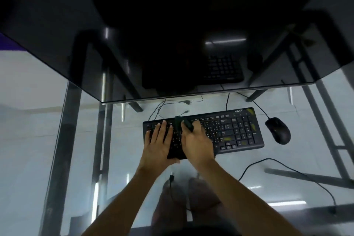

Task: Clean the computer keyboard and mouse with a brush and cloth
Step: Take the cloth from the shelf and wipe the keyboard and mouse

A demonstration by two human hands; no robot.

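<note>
A black keyboard point(229, 130) lies on a glass desk point(57, 140), its number pad at the right. My left hand point(160, 140) lies flat on the keyboard's left end, fingers spread and straight. My right hand point(197, 140) grips a dark brush point(183, 122) over the middle keys; the brush is blurred and its bristles reach toward the upper key rows. A black wired mouse point(278, 130) sits on the glass just right of the keyboard, untouched. No cloth shows in this view.
A large dark monitor point(172, 34) hangs over the far half of the desk and mirrors the keyboard. Loose cables point(287, 166) trail across the glass near the keyboard and in front of it. Metal desk legs point(101, 140) and my feet show through the glass.
</note>
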